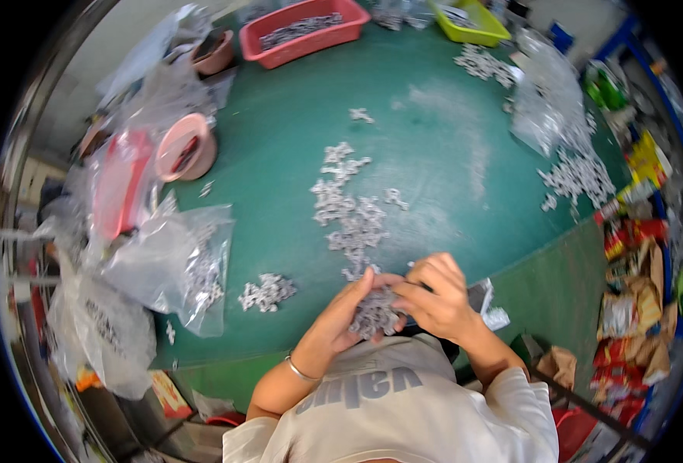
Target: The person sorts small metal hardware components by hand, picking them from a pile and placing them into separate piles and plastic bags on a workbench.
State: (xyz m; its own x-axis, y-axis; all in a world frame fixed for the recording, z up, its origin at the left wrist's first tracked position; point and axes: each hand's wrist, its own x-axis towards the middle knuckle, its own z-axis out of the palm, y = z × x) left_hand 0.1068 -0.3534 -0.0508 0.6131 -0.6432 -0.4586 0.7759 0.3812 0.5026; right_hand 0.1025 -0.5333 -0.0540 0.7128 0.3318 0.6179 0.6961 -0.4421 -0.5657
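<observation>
I see my left hand cupped under a clump of small grey plastic parts at the near edge of the green table; my right hand curls over it from the other side, fingertips pinching at the clump's top. A long scatter of loose parts runs away from my hands across the table; a smaller pile lies to the left beside a clear plastic bag; a red basket sits at the far edge.
</observation>
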